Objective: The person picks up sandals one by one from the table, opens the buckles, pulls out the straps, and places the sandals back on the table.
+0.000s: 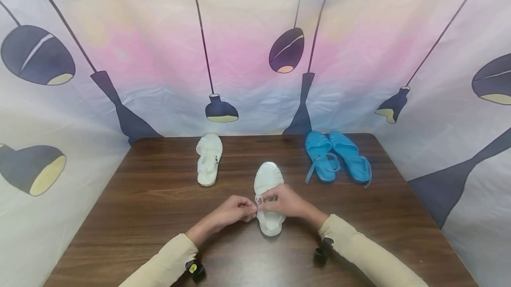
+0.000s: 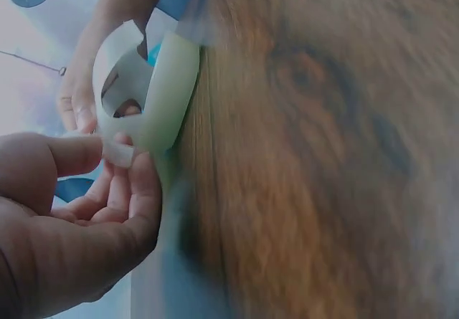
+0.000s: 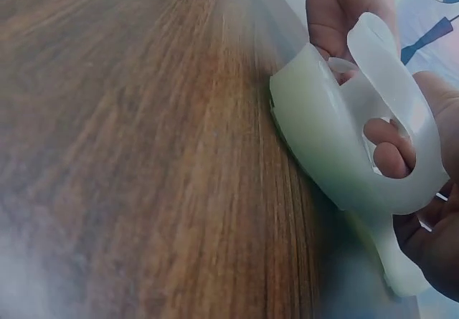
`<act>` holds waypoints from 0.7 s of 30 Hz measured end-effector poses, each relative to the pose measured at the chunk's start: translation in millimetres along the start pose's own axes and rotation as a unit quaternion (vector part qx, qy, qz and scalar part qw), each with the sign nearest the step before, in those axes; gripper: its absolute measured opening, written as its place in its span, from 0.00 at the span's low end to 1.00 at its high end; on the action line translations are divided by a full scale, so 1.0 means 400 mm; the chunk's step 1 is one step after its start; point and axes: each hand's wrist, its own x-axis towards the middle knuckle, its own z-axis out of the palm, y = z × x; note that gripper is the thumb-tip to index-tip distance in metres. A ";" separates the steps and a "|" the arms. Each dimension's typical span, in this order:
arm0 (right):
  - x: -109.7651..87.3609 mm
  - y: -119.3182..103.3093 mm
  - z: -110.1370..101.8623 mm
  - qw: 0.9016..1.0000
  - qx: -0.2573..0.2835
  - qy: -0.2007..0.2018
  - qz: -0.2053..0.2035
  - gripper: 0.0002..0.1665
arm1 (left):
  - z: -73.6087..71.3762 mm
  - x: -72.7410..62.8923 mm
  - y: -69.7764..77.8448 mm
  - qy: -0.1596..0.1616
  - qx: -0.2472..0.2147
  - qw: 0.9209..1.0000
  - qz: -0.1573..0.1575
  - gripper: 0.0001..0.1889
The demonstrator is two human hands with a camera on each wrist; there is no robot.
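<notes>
A white jelly sandal (image 1: 269, 176) lies on the wooden table, toe pointing away. At its left side my left hand (image 1: 235, 209) pinches the tip of the ankle strap (image 2: 120, 153) between thumb and fingers. My right hand (image 1: 288, 200) reaches over the sandal from the right and grips the strap near the buckle (image 1: 259, 199). In the right wrist view, fingertips (image 3: 391, 158) show through the sandal's side opening. Whether the strap passes through the buckle is hidden by the fingers.
Another white sandal (image 1: 208, 160) lies at the back left of the table (image 1: 159, 180). Two blue sandals (image 1: 322, 163) with loose straps are at the back right. A printed curtain (image 1: 255, 34) hangs behind the table and along its sides.
</notes>
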 end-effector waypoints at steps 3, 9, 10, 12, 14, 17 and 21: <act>0.000 0.000 -0.001 1.000 -0.001 0.004 0.000 0.11 | -0.006 -0.003 0.001 -0.001 0.024 1.000 -0.003 0.10; 0.003 0.000 -0.003 1.000 0.003 0.002 -0.004 0.11 | 0.000 0.002 -0.006 0.018 0.040 0.999 0.009 0.10; 0.003 0.000 -0.004 1.000 0.003 0.002 -0.005 0.11 | 0.002 0.003 -0.007 0.019 0.033 0.999 0.009 0.10; 0.003 -0.002 -0.003 1.000 0.004 0.001 -0.006 0.11 | 0.007 0.002 -0.009 0.017 0.016 1.000 0.008 0.11; 0.003 -0.003 -0.002 1.000 0.005 -0.005 -0.008 0.10 | 0.010 0.001 -0.010 0.010 -0.009 1.000 0.001 0.11; 0.004 0.000 0.002 1.000 0.005 -0.010 -0.015 0.09 | 0.013 0.002 -0.010 0.002 -0.029 1.000 0.002 0.11; 0.002 0.003 0.008 1.000 0.004 -0.002 -0.015 0.06 | 0.011 0.002 -0.002 0.006 -0.028 1.000 0.009 0.11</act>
